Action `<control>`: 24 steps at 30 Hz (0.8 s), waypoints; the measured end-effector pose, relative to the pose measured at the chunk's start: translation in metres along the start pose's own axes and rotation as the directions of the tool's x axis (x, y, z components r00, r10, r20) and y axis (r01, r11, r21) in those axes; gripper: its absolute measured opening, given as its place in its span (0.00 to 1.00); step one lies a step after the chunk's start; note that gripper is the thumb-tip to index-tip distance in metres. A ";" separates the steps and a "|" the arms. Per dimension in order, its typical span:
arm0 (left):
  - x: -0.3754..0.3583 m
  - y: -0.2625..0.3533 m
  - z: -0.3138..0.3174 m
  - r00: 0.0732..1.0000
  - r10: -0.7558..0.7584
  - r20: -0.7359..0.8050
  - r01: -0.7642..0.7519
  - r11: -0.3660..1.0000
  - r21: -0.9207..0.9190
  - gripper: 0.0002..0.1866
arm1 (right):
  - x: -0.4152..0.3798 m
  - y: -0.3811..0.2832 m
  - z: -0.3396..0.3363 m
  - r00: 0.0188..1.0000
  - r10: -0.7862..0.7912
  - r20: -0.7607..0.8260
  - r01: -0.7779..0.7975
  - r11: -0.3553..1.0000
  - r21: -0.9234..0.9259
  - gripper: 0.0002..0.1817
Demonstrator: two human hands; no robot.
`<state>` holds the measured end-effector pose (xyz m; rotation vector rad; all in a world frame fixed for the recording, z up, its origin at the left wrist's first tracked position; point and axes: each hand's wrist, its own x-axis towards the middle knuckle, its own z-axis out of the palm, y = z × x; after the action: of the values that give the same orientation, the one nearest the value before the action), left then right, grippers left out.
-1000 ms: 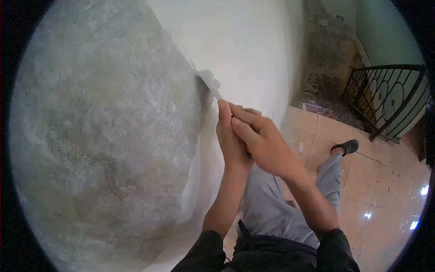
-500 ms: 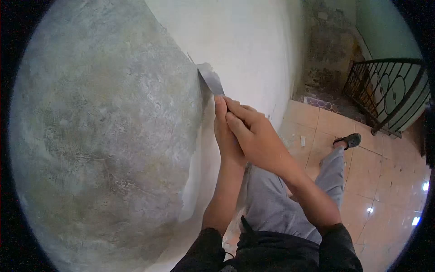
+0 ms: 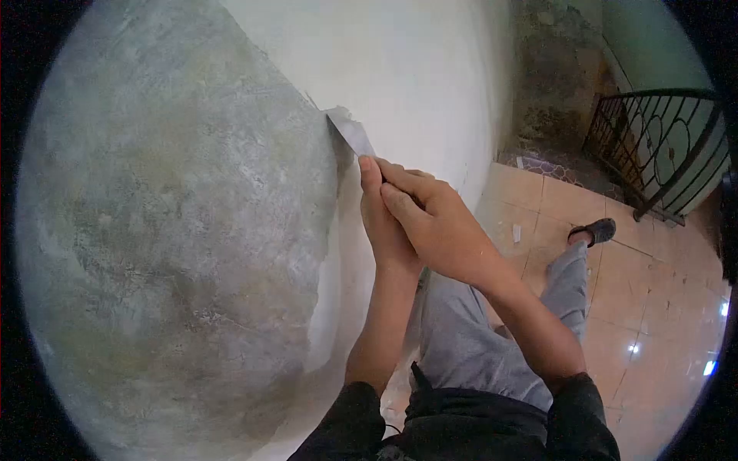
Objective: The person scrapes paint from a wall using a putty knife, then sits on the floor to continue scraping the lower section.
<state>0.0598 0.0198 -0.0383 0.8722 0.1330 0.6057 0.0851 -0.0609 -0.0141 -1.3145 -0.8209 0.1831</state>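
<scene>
Both of my hands are closed together round the handle of a scraper (image 3: 351, 134), and the handle itself is hidden in them. My left hand (image 3: 382, 230) has its thumb laid along the tool near the blade. Over it wraps my right hand (image 3: 446, 230), its fingers close to the blade's base. The flat metal blade presses against the wall where white paint (image 3: 384, 69) meets bare grey plaster (image 3: 192, 215). A small ragged bit of loosened paint (image 3: 344, 114) stands up at the blade's tip.
A tiled floor (image 3: 576, 201) lies below to the right, with a small pale scrap (image 3: 516, 233) and other bits on it. My leg in grey trousers (image 3: 567, 288) stretches across, ending in a dark clog (image 3: 600, 230). Beyond is a dark metal railing (image 3: 653, 146).
The scraper and both hands have shifted slightly up and left in view, and the view itself has moved a little. The grip is the same.
</scene>
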 end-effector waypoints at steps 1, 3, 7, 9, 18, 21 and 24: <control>-0.003 0.002 0.004 1.000 0.001 -0.005 -0.001 0.999 0.047 0.25 | -0.002 0.000 0.000 1.000 0.001 -0.004 -0.001 1.000 0.001 0.19; 0.001 0.005 0.009 1.000 0.014 0.007 -0.015 0.996 0.093 0.25 | -0.003 -0.002 0.000 0.998 -0.063 0.000 0.063 0.996 -0.057 0.19; -0.005 0.010 0.008 1.000 -0.007 -0.015 0.008 0.998 0.065 0.25 | -0.002 -0.005 0.001 0.997 0.008 0.073 -0.009 1.000 0.015 0.21; -0.004 0.012 0.012 1.000 -0.016 -0.022 0.017 0.999 0.044 0.25 | -0.005 -0.008 0.001 0.998 0.036 0.048 -0.034 0.999 -0.040 0.21; -0.002 0.014 0.015 0.998 -0.046 -0.043 0.048 0.997 0.061 0.24 | -0.002 -0.006 0.001 0.993 0.026 0.112 -0.031 0.999 0.042 0.21; -0.001 0.009 0.006 0.999 -0.022 0.037 0.022 1.000 0.013 0.24 | 0.000 -0.001 0.000 0.994 0.084 0.070 -0.090 0.992 0.093 0.21; -0.006 0.015 0.022 0.994 -0.055 -0.098 0.064 0.995 0.083 0.24 | -0.006 -0.001 0.003 1.000 0.015 0.020 -0.016 0.999 0.042 0.22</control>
<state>0.0561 0.0088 -0.0137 0.9198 0.2724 0.5894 0.0787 -0.0621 -0.0160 -1.2816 -0.8191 0.2245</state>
